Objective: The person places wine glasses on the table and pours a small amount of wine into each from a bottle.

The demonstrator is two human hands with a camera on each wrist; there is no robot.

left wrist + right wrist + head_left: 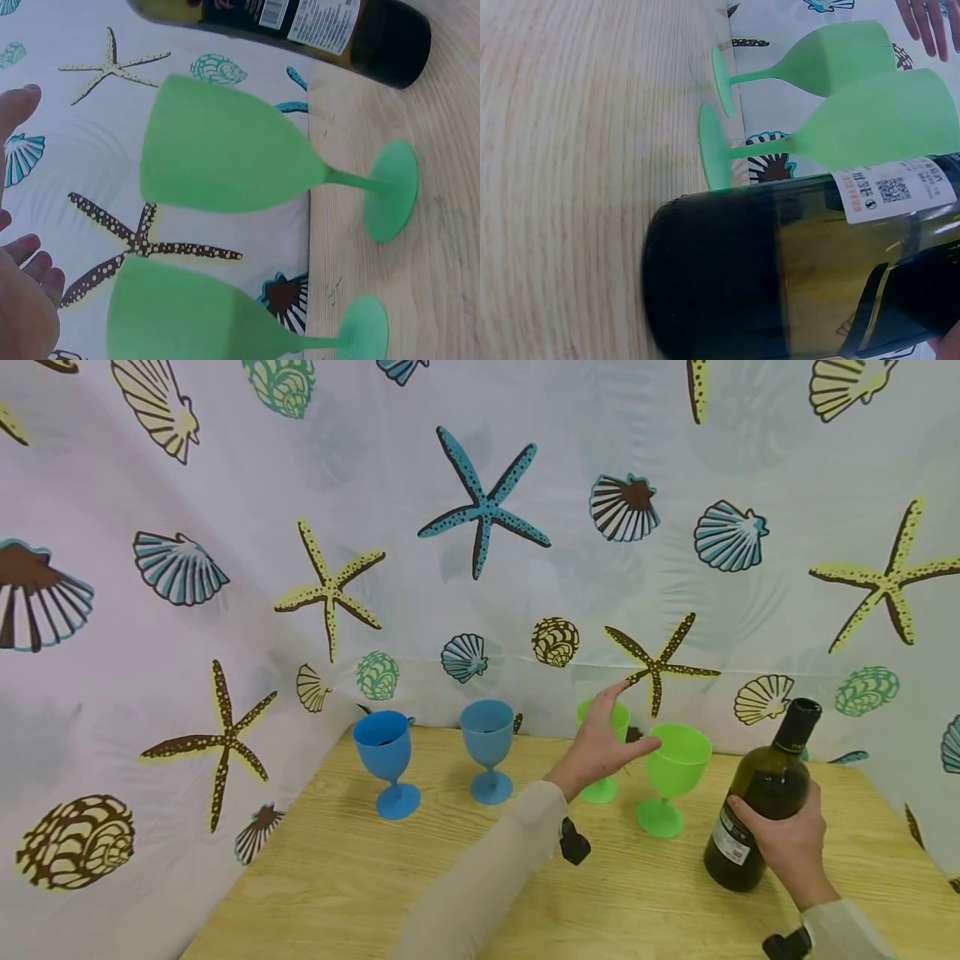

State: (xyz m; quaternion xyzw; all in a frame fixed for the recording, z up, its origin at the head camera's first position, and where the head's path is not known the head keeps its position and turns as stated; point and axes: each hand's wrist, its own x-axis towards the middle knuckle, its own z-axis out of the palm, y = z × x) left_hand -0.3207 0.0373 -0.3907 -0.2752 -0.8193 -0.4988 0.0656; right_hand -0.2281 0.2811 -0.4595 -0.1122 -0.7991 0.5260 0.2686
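My right hand (791, 835) grips a dark wine bottle (757, 772) around its body, its neck pointing up and leaning slightly right. The bottle's base is close over the wooden table in the right wrist view. To its left stands a light green plastic goblet (677, 764), upright on its round foot. A second green goblet (620, 720) stands behind and to the left, partly covered by my left hand (597, 750). That hand is held up at bowl height with thumb and fingers spread, nothing between them. Both green goblets (225, 150) appear large in the left wrist view.
Two blue goblets, a darker one (384, 747) and a lighter one (487, 735), stand upright at the back left of the wooden table (360, 885). A white curtain (360, 468) printed with shells and starfish hangs behind and along both sides.
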